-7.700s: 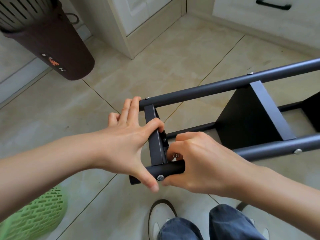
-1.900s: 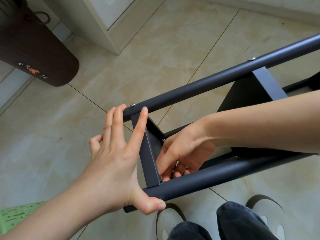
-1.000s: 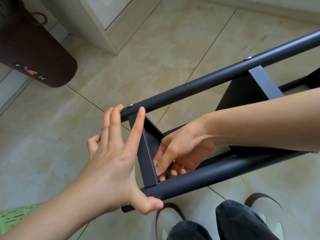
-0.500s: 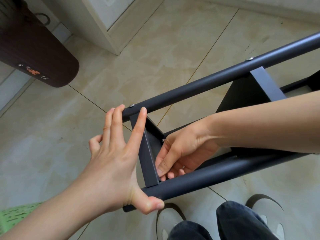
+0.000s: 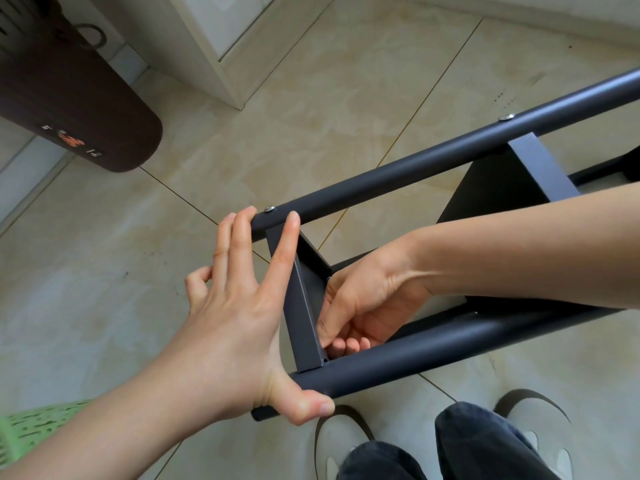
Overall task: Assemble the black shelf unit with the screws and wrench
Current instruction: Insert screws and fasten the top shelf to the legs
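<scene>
The black shelf unit lies on its side on the tiled floor, its far tube (image 5: pixel 415 168) and near tube (image 5: pixel 450 344) joined by an end panel (image 5: pixel 301 317). A screw head (image 5: pixel 269 209) shows on the far tube above that panel. My left hand (image 5: pixel 228 327) spans the end, with straight fingers touching the far tube and the panel and the thumb pressing the near tube. My right hand (image 5: pixel 367 306) reaches between the tubes behind the panel. Its thumb lies on the panel's inner face and its fingers curl at the lower corner. Whatever they hold is hidden. No wrench is visible.
A second shelf panel (image 5: pixel 491 188) sits further right along the tubes. A dark brown bin (image 5: pixel 69 109) stands at the upper left, a green basket (image 5: pixel 38 434) at the lower left, and a white cabinet (image 5: pixel 214 46) behind. My shoes (image 5: pixel 341 441) are under the near tube.
My right hand has gone from outside the near tube to inside the frame, where its fingers shift slightly at the corner. My left hand went from gripping the panel to straight fingers.
</scene>
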{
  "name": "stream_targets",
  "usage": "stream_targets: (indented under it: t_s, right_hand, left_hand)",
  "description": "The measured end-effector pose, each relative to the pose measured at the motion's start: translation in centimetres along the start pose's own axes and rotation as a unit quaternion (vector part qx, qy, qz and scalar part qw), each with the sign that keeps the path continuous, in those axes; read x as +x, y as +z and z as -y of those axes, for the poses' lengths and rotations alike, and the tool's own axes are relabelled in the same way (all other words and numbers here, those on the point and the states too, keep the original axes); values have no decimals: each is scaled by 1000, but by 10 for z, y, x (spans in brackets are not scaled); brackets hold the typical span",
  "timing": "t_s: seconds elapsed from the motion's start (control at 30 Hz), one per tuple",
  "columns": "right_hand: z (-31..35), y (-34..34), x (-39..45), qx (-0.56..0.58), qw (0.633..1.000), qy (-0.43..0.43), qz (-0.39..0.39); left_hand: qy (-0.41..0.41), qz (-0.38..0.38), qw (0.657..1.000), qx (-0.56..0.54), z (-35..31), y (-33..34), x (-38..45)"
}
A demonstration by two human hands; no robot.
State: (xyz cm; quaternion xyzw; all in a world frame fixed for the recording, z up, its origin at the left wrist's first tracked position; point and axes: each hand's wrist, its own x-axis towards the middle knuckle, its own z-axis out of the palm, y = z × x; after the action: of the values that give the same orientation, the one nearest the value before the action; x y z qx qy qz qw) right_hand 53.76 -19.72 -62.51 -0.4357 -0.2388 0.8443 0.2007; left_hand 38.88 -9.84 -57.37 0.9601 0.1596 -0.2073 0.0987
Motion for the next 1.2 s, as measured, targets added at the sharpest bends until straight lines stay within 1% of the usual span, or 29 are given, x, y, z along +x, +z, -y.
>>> stream_targets:
  t_s: [0.07,0.23,0.57,0.73,0.9,1.0,1.07,1.2]
  right_hand:
    - [1,-5,4,-3,1000,20,-5]
    - [-3,-7,1,33,999,4,10]
    - [1,-3,-7,27,999,-24,-21]
    - [4,0,-17,15,998,-32,-43]
    - [3,7,-26,-11,995,-52,-86]
    - [4,12,-31,-30,993,-59,-102]
    - [6,15,-35,-63,990,-58,-112]
    - [8,21,-42,-91,985,-58,-134]
  left_hand:
    - [0,0,1000,1,0,0,0]
    - [2,4,1000,3,1,-1,0]
    - [-3,27,1000,3,4,-5,1]
    - [-5,44,999,-2,2,-8,-3]
    - [-9,52,998,22,-1,-5,-10]
    - [2,44,998,34,-6,-3,-18]
    - [13,32,999,29,-9,-1,-24]
    - [26,-17,999,6,-12,1,-38]
